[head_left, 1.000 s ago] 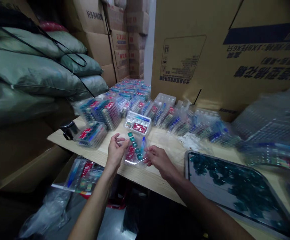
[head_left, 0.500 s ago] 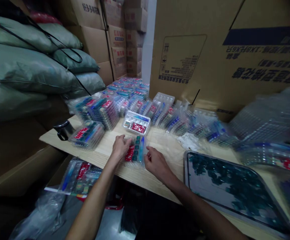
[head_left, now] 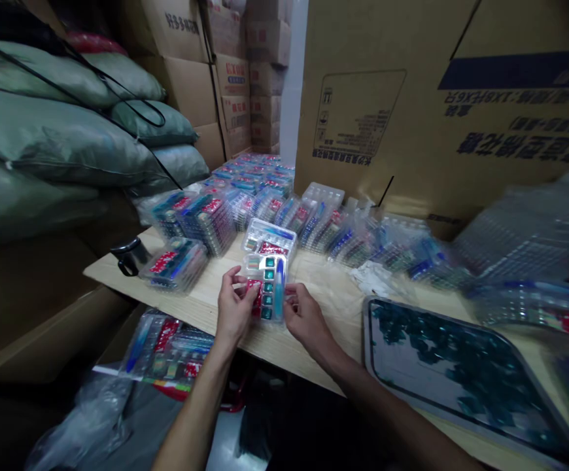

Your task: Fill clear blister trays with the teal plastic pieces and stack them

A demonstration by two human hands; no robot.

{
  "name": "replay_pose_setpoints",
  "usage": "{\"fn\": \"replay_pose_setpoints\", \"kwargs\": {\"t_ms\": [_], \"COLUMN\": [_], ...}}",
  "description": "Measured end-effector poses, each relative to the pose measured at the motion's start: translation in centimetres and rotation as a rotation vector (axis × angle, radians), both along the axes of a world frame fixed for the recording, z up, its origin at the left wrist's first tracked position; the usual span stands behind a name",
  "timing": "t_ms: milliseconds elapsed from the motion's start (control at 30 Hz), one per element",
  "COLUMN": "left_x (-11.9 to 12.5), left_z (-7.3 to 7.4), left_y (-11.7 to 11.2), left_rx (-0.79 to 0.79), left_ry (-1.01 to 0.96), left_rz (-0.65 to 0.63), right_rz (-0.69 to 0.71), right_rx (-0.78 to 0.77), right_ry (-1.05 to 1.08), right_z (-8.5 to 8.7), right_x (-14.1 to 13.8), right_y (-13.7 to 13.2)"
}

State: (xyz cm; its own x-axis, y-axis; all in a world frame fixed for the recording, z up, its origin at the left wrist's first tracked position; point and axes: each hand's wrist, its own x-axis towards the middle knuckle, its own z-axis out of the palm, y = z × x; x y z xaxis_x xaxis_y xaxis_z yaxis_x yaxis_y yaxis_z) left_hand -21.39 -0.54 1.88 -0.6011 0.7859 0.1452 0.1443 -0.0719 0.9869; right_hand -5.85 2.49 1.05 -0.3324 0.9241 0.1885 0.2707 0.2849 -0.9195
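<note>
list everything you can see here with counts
clear blister pack: 1, teal and red contents, held between the hands
clear plastic tray: 1, red and blue contents, just behind it on the table
filled packs: many, blue and red, in rows on the table
rimmed tray: 1, teal pieces, right of the hands
black mug: 1, left end of the table
wooden table: 1, pale, under it all
sacks: several, grey-green, left
cardboard boxes: many, brown, behind
left hand: 1, on the pack's left edge
right hand: 1, on its right edge
</note>
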Motion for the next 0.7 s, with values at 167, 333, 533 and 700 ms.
{"fn": "replay_pose_setpoints", "kwargs": {"t_ms": [167, 333, 533, 700], "left_x": [-4.2, -10.6, -13.0, -9.7], "left_z": [2.0, 1.0, -3.1, -4.8], "left_y": [-2.5, -5.6, -5.2, -2.8], "left_rx": [0.004, -0.199, -0.49, -0.456], "left_ry": [-0.334, -0.289, 0.298, 0.943], "left_rz": [-0.027, 0.107, 0.083, 0.11], "right_rz": [0.185, 0.178, -0.074, -0.202], "right_rx": [0.046, 0.078, 0.227, 0.19], "right_ry": [0.039, -0.079, -0.554, -0.883], "right_z": [1.8, 1.6, -0.8, -0.6], "right_x": [1.1, 4.5, 10.3, 13.0], "right_y": [-0.4, 1.1, 4.0, 4.9]}}
